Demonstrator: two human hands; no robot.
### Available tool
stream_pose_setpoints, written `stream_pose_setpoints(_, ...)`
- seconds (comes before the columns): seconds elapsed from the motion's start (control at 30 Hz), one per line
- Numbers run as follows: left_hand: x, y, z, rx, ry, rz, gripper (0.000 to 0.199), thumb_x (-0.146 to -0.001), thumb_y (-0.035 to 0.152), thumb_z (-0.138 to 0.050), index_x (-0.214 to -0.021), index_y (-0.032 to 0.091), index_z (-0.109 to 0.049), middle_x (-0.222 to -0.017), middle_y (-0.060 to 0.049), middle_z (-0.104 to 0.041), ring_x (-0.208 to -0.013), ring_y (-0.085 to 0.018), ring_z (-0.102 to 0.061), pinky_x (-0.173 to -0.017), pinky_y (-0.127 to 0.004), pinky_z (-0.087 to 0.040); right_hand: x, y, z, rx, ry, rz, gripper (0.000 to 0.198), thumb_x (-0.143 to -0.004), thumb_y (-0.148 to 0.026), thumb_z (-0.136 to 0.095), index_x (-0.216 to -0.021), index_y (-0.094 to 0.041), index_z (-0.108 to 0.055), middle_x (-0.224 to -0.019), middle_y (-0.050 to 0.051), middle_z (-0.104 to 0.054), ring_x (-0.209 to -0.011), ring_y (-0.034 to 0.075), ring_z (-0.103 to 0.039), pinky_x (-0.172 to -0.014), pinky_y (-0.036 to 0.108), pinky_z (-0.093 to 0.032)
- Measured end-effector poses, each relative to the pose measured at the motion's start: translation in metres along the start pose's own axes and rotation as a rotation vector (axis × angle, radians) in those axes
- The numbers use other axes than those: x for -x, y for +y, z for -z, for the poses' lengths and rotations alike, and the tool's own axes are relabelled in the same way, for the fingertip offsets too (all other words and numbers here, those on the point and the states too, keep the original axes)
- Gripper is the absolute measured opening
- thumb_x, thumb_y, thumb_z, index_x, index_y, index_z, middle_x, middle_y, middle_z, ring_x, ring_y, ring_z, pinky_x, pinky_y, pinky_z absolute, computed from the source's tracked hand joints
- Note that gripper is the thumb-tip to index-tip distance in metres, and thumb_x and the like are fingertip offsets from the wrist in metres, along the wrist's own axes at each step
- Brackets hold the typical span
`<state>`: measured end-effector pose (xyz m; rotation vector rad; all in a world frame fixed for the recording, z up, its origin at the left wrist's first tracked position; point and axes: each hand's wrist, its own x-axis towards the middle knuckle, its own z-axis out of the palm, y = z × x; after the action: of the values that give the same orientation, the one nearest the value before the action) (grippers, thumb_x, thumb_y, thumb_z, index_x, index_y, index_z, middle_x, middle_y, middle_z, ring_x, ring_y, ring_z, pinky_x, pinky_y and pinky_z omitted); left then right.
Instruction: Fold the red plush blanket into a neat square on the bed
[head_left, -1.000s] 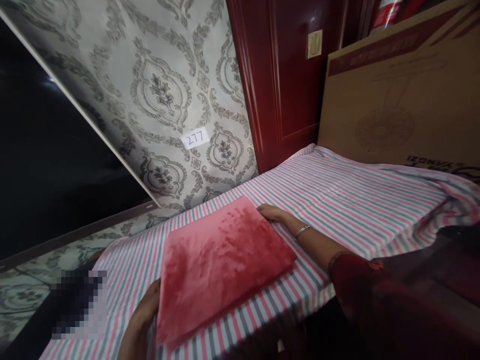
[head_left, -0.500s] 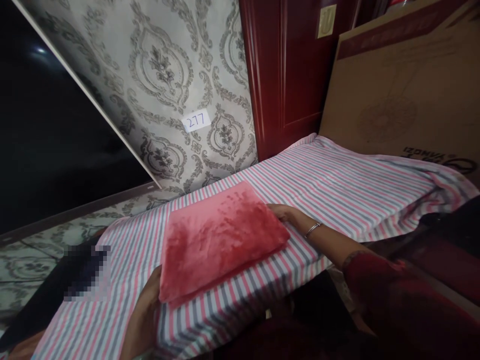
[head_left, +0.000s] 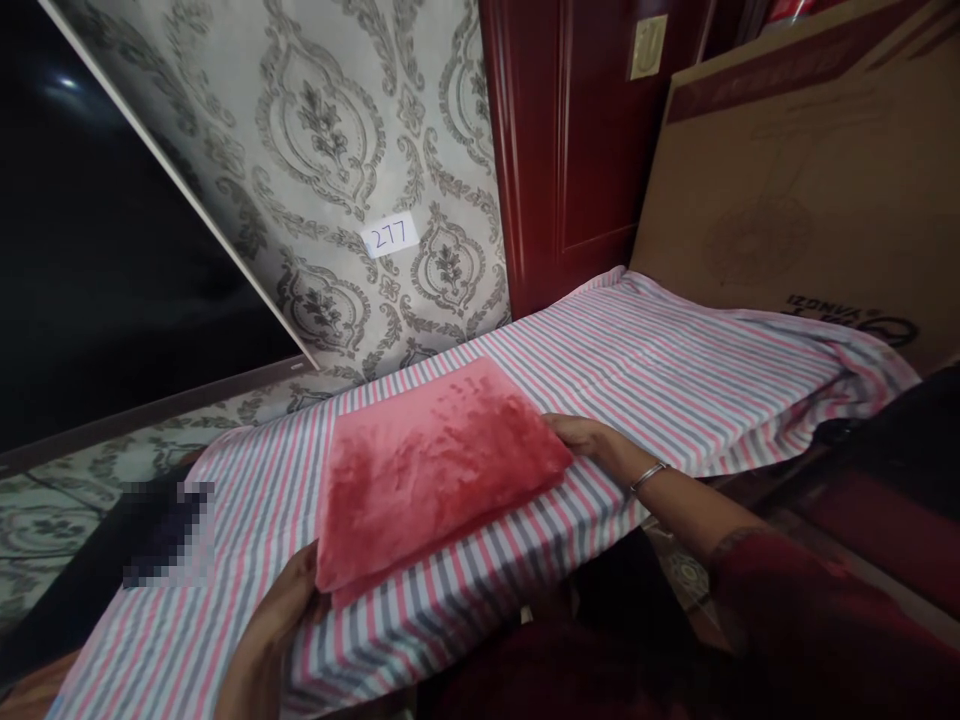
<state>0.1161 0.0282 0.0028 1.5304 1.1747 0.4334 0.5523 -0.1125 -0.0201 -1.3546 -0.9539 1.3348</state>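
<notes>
A folded red plush cloth (head_left: pixel 435 470) lies flat on a striped sheet (head_left: pixel 622 360) in pink, grey and white. Its top is smooth pink toward the back and darker red where the pile is ruffled. My left hand (head_left: pixel 296 590) grips the near left corner, with some fingers hidden at the edge. At the right edge, my right hand (head_left: pixel 577 435) holds the cloth with its fingers curled against the side. A silver bracelet (head_left: pixel 649 477) circles my right wrist.
A large dark screen (head_left: pixel 112 260) leans in view at the left, before patterned wallpaper (head_left: pixel 330 130). Behind the sheet's far right stand a dark red door panel (head_left: pixel 570 130) and a big cardboard box (head_left: pixel 810 180). A paper marked 277 (head_left: pixel 390 235) hangs on the wall.
My left hand has shifted slightly outward from the cloth's near left corner, and my right wrist has moved a little to the right. The cloth has stayed almost in place; the view has shifted slightly.
</notes>
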Motion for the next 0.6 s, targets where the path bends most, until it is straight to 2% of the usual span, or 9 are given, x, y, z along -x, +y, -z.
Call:
stream_pose_setpoints(0.07, 0.011, -0.008, -0.001, 0.036, -0.022, 0.01, 0.038, -0.059, 0.044, -0.075, -0.083, 0.018, -0.06, -0.035, 0.008, -0.042, -0.03, -0.005, -0.026, -0.036, -0.017, -0.014, 0.008, 0.007, 0.002, -0.073, -0.054, 0.012, 0.021, -0.076, -0.037, -0.068, -0.087, -0.019, -0.068, -0.062, -0.001, -0.062, -0.053, 0.014, -0.054, -0.055, 0.026, -0.049)
stream_pose_setpoints(0.17, 0.025, -0.015, -0.009, 0.045, 0.011, -0.005, 0.037, -0.065, 0.046, -0.073, -0.082, 0.02, -0.055, -0.035, 0.008, -0.042, -0.03, -0.005, -0.026, -0.036, -0.016, -0.013, 0.017, 0.021, 0.002, -0.07, -0.083, 0.005, 0.018, -0.072, -0.037, -0.066, -0.076, -0.02, -0.062, -0.049, -0.005, -0.049, -0.041, 0.009, -0.037, -0.041, 0.021, -0.034)
stream_pose_setpoints(0.27, 0.032, -0.018, -0.018, 0.042, 0.035, -0.03, 0.035, -0.072, 0.049, -0.069, -0.086, 0.021, -0.052, -0.034, 0.008, -0.042, -0.03, -0.006, -0.025, -0.036, -0.015, -0.013, 0.022, 0.028, -0.006, 0.03, -0.108, -0.008, 0.02, -0.07, -0.037, -0.064, -0.064, -0.021, -0.053, -0.044, -0.005, -0.045, -0.039, 0.009, -0.036, -0.039, 0.021, -0.03)
stream_pose_setpoints(0.37, 0.031, -0.019, -0.022, 0.069, 0.08, -0.022, 0.037, -0.07, 0.047, -0.068, -0.089, 0.021, -0.051, -0.035, 0.009, -0.042, -0.03, -0.007, -0.028, -0.036, -0.015, -0.015, 0.026, 0.024, -0.014, 0.131, -0.049, 0.03, 0.025, -0.071, -0.038, -0.059, -0.059, -0.022, -0.046, -0.042, -0.005, -0.04, -0.04, 0.009, -0.033, -0.04, 0.022, -0.027)
stream_pose_setpoints(0.47, 0.031, -0.019, -0.02, 0.14, 0.113, -0.015, 0.049, -0.064, 0.045, -0.072, -0.101, 0.02, -0.051, -0.039, 0.011, -0.043, -0.029, -0.006, -0.028, -0.036, -0.015, -0.016, 0.033, 0.016, -0.015, 0.166, 0.036, 0.093, 0.026, -0.069, -0.039, -0.056, -0.058, -0.023, -0.04, -0.043, -0.007, -0.032, -0.043, 0.007, -0.024, -0.042, 0.022, -0.02)
stream_pose_setpoints(0.6, 0.035, -0.022, -0.02, 0.159, 0.174, -0.053, 0.064, -0.072, 0.049, -0.066, -0.124, 0.02, -0.046, -0.035, 0.015, -0.035, -0.028, -0.006, -0.024, -0.038, -0.014, -0.012, 0.039, 0.016, -0.013, 0.193, 0.082, 0.102, 0.026, -0.068, -0.043, -0.053, -0.057, -0.023, -0.039, -0.043, -0.008, -0.03, -0.042, 0.007, -0.023, -0.042, 0.023, -0.018)
